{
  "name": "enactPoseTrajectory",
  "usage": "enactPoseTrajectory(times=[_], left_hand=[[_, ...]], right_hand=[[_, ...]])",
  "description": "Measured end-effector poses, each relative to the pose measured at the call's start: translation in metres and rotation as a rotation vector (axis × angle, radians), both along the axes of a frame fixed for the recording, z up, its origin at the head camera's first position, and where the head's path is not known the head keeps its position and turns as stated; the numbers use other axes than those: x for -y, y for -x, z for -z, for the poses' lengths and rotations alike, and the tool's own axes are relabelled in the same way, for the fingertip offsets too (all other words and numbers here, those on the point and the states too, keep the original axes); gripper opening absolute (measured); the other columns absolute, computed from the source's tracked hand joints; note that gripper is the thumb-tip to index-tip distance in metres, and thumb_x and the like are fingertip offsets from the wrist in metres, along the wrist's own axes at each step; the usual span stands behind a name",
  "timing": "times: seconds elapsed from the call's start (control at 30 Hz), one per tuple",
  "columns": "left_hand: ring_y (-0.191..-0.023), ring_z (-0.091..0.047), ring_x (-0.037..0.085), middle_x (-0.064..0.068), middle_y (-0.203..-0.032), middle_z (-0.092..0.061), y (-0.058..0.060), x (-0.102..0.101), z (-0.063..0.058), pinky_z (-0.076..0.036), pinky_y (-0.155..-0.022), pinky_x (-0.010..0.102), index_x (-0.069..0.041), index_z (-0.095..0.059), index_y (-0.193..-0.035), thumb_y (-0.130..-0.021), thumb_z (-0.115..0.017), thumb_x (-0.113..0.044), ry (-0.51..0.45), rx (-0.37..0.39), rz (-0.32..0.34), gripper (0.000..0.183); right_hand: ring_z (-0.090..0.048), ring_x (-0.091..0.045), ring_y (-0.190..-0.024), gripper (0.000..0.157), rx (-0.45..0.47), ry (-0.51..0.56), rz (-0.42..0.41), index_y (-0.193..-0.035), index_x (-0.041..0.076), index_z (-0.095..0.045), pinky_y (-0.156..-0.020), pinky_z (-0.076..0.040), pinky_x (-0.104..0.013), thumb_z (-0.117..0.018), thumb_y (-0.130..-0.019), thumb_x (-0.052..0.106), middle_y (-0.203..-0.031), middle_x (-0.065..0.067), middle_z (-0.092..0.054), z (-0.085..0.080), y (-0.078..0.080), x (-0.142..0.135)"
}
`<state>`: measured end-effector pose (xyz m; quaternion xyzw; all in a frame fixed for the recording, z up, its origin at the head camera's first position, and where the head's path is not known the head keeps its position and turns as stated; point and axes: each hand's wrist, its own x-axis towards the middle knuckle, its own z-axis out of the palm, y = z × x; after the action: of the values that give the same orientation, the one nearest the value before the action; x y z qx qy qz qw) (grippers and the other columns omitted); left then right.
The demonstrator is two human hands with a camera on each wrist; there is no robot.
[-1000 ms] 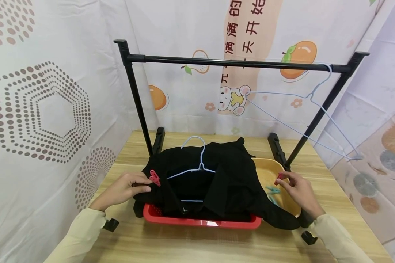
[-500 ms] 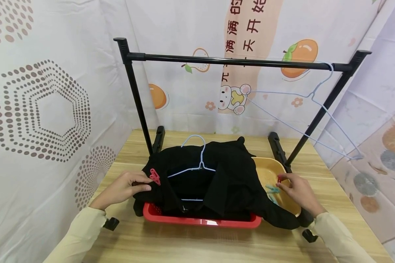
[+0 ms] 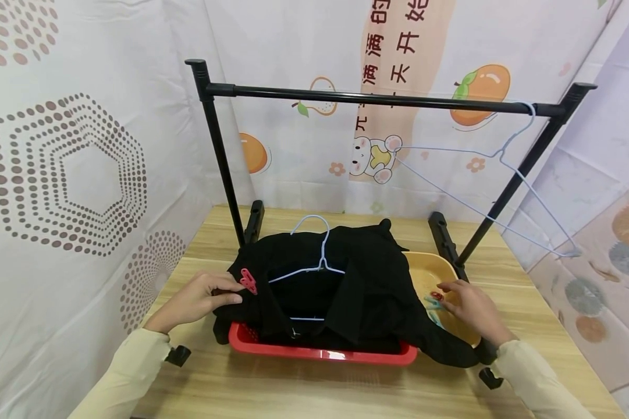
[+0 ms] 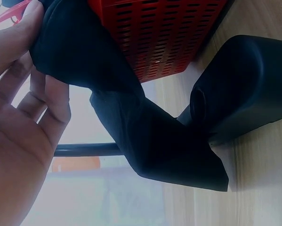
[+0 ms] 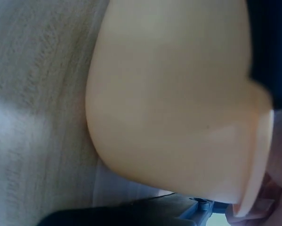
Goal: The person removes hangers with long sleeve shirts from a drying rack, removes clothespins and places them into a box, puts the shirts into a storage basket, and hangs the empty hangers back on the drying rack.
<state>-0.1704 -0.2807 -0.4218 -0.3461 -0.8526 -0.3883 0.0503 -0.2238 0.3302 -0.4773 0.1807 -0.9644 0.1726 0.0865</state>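
Note:
A black shirt (image 3: 366,291) with a blue wire hanger (image 3: 322,256) inside it lies over the red basket (image 3: 324,354). Thumb and fingers of my left hand (image 3: 201,299) pinch the shirt's shoulder at the left, beside a pink-red clothespin (image 3: 248,281) fixed on the cloth. In the left wrist view, a sleeve (image 4: 145,132) hangs from that hand (image 4: 23,108). Over the yellow basin (image 3: 424,265), my right hand (image 3: 473,308) has its thumb and fingers spread. By its fingertips is a red clothespin (image 3: 437,296), with teal clothespins (image 3: 433,317) beside it.
A black clothes rack (image 3: 366,96) stands over the table (image 3: 314,390), its feet on both sides of the basket. Another blue hanger (image 3: 503,154) hangs at the right end of its bar. Printed white curtains (image 3: 293,186) surround the table.
My right hand has lowered into the basin and its fingers have parted, letting go of the red clothespin. The left hand stays on the shirt. The head view has shifted slightly.

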Motion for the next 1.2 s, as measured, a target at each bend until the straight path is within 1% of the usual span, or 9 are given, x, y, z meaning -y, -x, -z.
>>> enactPoseTrajectory(times=[0.17, 0.3, 0.43, 0.53, 0.6, 0.73, 0.93, 1.03, 1.2], left_hand=[[-0.077, -0.062, 0.006, -0.002, -0.094, -0.073, 0.001, 0.0, 0.0, -0.054, -0.069, 0.028, -0.011, -0.081, -0.112, -0.093, -0.077, -0.014, 0.005, -0.003, 0.005, 0.019], [-0.076, -0.062, 0.006, -0.003, -0.094, -0.073, 0.001, 0.0, 0.0, -0.054, -0.069, 0.027, -0.012, -0.081, -0.111, -0.093, -0.077, -0.015, 0.01, -0.007, 0.004, 0.019], [-0.076, -0.061, 0.006, -0.002, -0.093, -0.073, 0.001, 0.0, 0.001, -0.054, -0.069, 0.027, -0.012, -0.081, -0.111, -0.093, -0.077, -0.015, 0.011, 0.002, -0.003, 0.019], [-0.074, -0.059, 0.005, -0.004, -0.092, -0.072, 0.001, 0.0, 0.001, -0.053, -0.067, 0.027, -0.011, -0.081, -0.111, -0.093, -0.077, -0.014, 0.009, 0.005, -0.007, 0.018], [-0.072, -0.057, 0.005, -0.007, -0.091, -0.071, 0.001, 0.0, 0.001, -0.052, -0.065, 0.028, -0.011, -0.081, -0.11, -0.092, -0.078, -0.012, 0.008, 0.004, -0.008, 0.018], [-0.073, -0.057, 0.005, -0.008, -0.091, -0.071, 0.001, 0.0, 0.0, -0.052, -0.065, 0.029, -0.011, -0.081, -0.11, -0.093, -0.077, -0.013, 0.007, 0.004, -0.01, 0.018], [-0.072, -0.058, 0.006, -0.003, -0.092, -0.073, 0.001, 0.0, 0.001, -0.053, -0.065, 0.028, -0.012, -0.081, -0.111, -0.093, -0.077, -0.013, -0.009, 0.016, -0.002, 0.019], [-0.072, -0.059, 0.006, 0.0, -0.092, -0.073, 0.001, 0.0, 0.002, -0.053, -0.064, 0.028, -0.012, -0.081, -0.111, -0.093, -0.077, -0.013, -0.02, 0.019, 0.01, 0.019], [-0.073, -0.059, 0.006, -0.003, -0.092, -0.073, 0.001, 0.0, 0.002, -0.052, -0.065, 0.026, -0.011, -0.081, -0.111, -0.092, -0.077, -0.012, -0.024, 0.007, 0.015, 0.019]], right_hand=[[-0.064, -0.033, -0.085, 0.033, 0.022, -0.005, 0.014, -0.114, 0.001, -0.074, -0.079, -0.053, -0.058, -0.084, -0.084, 0.009, -0.106, -0.018, -0.069, -0.001, -0.002, 0.002], [-0.065, -0.034, -0.089, 0.026, 0.032, 0.049, 0.016, -0.112, 0.0, -0.074, -0.081, -0.053, -0.058, -0.08, -0.089, 0.01, -0.108, -0.019, -0.071, -0.004, -0.002, 0.003], [-0.063, -0.027, -0.082, 0.022, 0.029, 0.113, 0.01, -0.113, -0.002, -0.074, -0.074, -0.053, -0.046, -0.076, -0.093, 0.009, -0.107, -0.019, -0.073, -0.009, 0.001, 0.004], [-0.059, -0.02, -0.073, 0.023, 0.025, 0.136, -0.004, -0.116, -0.001, -0.074, -0.064, -0.05, -0.034, -0.073, -0.097, 0.011, -0.105, -0.015, -0.074, -0.016, 0.004, 0.008], [-0.055, -0.016, -0.066, 0.024, 0.031, 0.152, -0.018, -0.119, 0.0, -0.073, -0.057, -0.046, -0.03, -0.071, -0.099, 0.014, -0.102, -0.012, -0.075, -0.023, 0.005, 0.013], [-0.044, -0.011, -0.055, 0.025, 0.025, 0.196, -0.051, -0.121, 0.005, -0.073, -0.049, -0.037, -0.027, -0.068, -0.102, 0.019, -0.101, -0.007, -0.075, -0.039, 0.004, 0.032], [-0.05, -0.006, -0.052, 0.02, -0.065, 0.261, -0.106, -0.117, 0.009, -0.075, -0.047, -0.039, -0.027, -0.07, -0.1, 0.019, -0.095, 0.0, -0.075, -0.06, 0.002, 0.066], [-0.049, -0.005, -0.052, 0.019, -0.087, 0.287, -0.145, -0.116, 0.01, -0.076, -0.047, -0.039, -0.026, -0.07, -0.1, 0.019, -0.097, 0.001, -0.074, -0.069, 0.001, 0.081], [-0.044, -0.007, -0.056, 0.015, -0.13, 0.286, -0.195, -0.111, 0.015, -0.078, -0.052, -0.037, -0.026, -0.072, -0.099, 0.021, -0.079, 0.009, -0.066, -0.084, -0.002, 0.108]])
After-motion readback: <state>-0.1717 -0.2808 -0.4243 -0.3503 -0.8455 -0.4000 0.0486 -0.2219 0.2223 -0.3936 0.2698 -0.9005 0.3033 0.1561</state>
